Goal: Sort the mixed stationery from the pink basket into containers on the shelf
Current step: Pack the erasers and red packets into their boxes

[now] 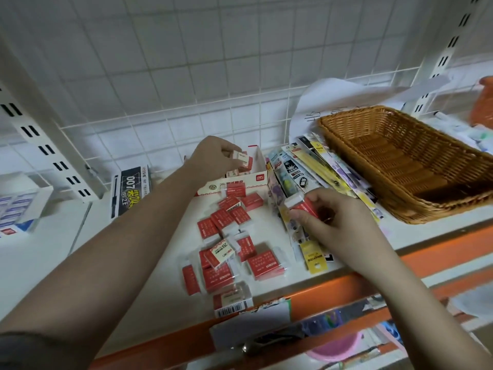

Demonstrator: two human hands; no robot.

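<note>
1. Pinching one red-sleeved eraser (302, 205) between thumb and fingers, the right hand (329, 222) holds it just above the shelf's front half, apparently as the next piece to go into the box.
2. Below and to the left of that hand, a scatter of loose red erasers (234, 244) lies on the white shelf (269, 231), most face down, one showing a "2B" label; spread flat like this they are easy to pick off one at a time.
3. Beside them, a fan of carded stationery packs (314, 172) lies overlapped, seemingly grouped apart from the erasers.
4. Farther back, the left hand (213, 158) grips a second eraser (242, 159) with curled fingers over the open red-and-white eraser box (240, 180), which already holds several; I judge it is about to be set inside.
5. At the far right sits a woven wicker basket (400, 161), with nothing visible inside.
6. Under the shelf edge, something pink (338, 348) may be the source basket; too blurred to tell.
</note>
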